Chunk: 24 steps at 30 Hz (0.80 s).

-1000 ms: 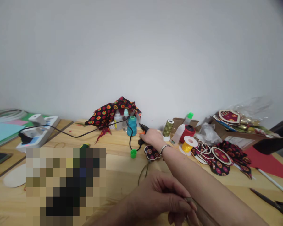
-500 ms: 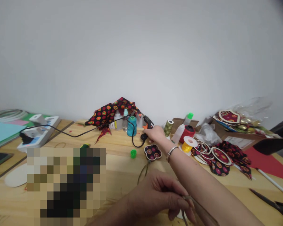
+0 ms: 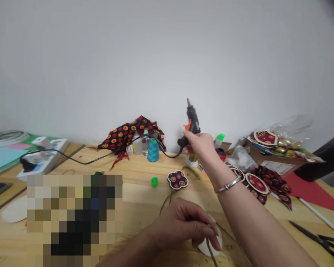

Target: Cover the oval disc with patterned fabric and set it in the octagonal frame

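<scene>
Gripping glue gun [image 3: 193,120]; box [image 3: 294,162] holds baubles [image 3: 281,150].

Prob. a craft wkshp: wooden tbl [image 3: 140,198] w/ glue gun [image 3: 193,120], thread cone [image 3: 153,150], patterned fabric [image 3: 125,134] & scissors [image 3: 326,243].

No readable text, white label [image 3: 277,167] on cardboard box [image 3: 298,165], blurred

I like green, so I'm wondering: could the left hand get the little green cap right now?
Probably yes: the green cap sits near the left hand, with only thin cord between. That hand is pinching a strand, though, and might need to let go.
</scene>
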Each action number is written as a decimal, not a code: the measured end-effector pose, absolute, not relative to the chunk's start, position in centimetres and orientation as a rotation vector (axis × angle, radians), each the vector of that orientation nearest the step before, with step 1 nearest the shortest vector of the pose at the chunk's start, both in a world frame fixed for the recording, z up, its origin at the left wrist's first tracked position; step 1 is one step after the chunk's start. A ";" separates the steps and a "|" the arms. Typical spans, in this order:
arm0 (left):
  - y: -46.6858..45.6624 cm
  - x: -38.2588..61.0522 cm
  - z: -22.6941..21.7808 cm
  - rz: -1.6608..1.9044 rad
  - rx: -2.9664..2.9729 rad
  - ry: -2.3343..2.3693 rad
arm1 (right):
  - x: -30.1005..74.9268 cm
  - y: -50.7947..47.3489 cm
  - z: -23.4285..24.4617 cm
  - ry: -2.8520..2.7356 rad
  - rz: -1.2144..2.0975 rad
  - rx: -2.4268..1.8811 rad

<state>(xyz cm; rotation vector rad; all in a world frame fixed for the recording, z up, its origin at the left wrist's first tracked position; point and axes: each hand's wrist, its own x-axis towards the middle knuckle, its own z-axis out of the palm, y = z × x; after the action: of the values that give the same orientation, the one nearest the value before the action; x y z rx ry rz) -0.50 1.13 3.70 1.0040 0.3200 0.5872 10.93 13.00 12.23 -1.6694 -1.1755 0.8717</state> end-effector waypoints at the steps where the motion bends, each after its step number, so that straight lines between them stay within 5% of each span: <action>1: 1.3 -0.5 3.6 0.598 1.011 0.337 | 10.9 13.1 13.0 -1.139 0.848 -1.606; 24: 3.0 -0.7 2.9 0.770 1.115 0.590 | 16.3 20.4 25.2 -0.930 0.611 -0.927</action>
<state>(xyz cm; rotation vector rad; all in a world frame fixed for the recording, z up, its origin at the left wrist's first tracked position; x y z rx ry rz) -0.65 3.05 2.93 1.1154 0.5902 0.7695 16.30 20.40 25.21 -0.9269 -0.9295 0.6111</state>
